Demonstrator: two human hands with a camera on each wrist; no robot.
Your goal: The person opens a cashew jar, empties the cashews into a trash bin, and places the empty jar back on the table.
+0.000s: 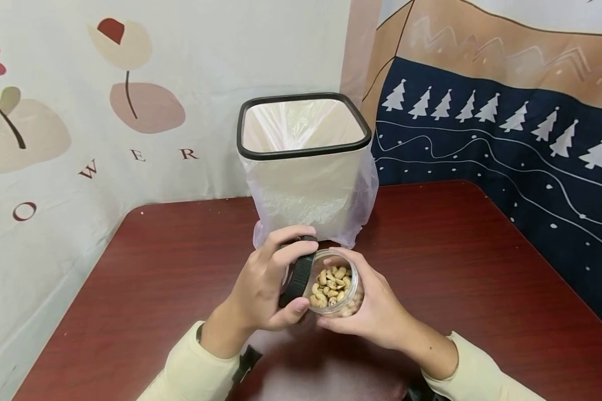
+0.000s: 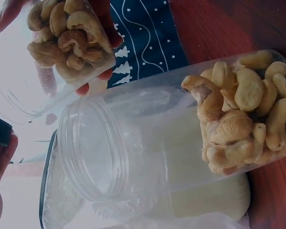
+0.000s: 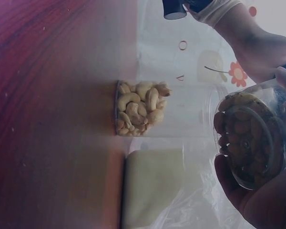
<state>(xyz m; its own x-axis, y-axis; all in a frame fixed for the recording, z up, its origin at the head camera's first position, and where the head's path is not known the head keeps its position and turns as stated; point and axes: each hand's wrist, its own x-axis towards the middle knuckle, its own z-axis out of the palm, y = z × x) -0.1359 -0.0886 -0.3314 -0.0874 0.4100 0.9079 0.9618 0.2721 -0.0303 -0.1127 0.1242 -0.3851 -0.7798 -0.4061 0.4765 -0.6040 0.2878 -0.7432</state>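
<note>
Fingers of my left hand [image 1: 266,284] grip a black ribbed lid [image 1: 297,278], held on edge at the left of a clear jar [image 1: 352,303]. I cannot tell whether lid and jar touch. My right hand [image 1: 376,301] holds that jar, with cashews [image 1: 331,287] inside; in the right wrist view its base [image 3: 248,143] is tipped toward the camera. A second clear jar [image 2: 148,138], without a lid, stands upright on the table, with cashews [image 2: 243,114] in its lower part. The head view does not clearly show this second jar.
A white bin [image 1: 306,189] with a black rim and a pale plastic liner stands at the back of the dark red table [image 1: 195,250]. Printed cloths [image 1: 205,94] hang behind. A black strap [image 1: 247,361] shows by the left sleeve.
</note>
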